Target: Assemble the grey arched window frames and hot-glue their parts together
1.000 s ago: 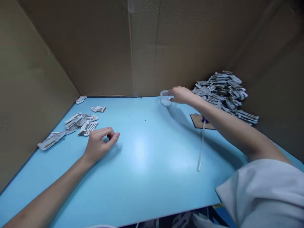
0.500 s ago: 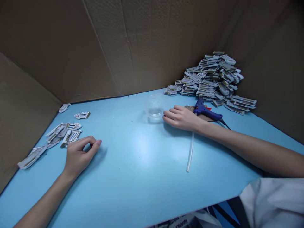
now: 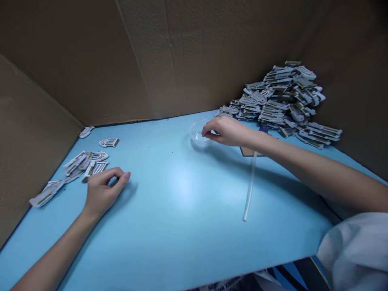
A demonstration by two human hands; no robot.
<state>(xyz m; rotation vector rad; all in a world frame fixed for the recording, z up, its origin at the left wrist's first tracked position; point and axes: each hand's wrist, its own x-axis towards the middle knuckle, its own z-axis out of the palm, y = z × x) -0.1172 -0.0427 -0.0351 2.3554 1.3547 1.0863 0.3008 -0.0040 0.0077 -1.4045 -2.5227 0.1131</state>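
Observation:
A clear round container [image 3: 197, 139] stands near the back middle of the blue table. Over its right side is my right hand [image 3: 226, 130], thumb and fingers pinched together at the container; anything between the fingertips is too small to make out. My left hand [image 3: 104, 188] rests curled on the table at the left, its fingers folded and nothing visible in them. Just beyond it lies a small heap of white arch-shaped pieces [image 3: 80, 165]. Behind my right forearm, the blue glue gun [image 3: 263, 128] is mostly hidden, with a clear glue stick [image 3: 250, 188] sticking out toward me.
A tall pile of similar white pieces [image 3: 279, 97] fills the back right corner. A cardboard piece [image 3: 247, 152] lies under the glue gun. Brown cardboard walls [image 3: 182, 60] enclose the blue table [image 3: 169, 238]. Two loose pieces lie at the back left.
My right hand has risen from beside the container to over its right side, its fingers now pinched downward. My forearm now covers most of the glue gun. The view has shifted slightly; my left hand stays curled.

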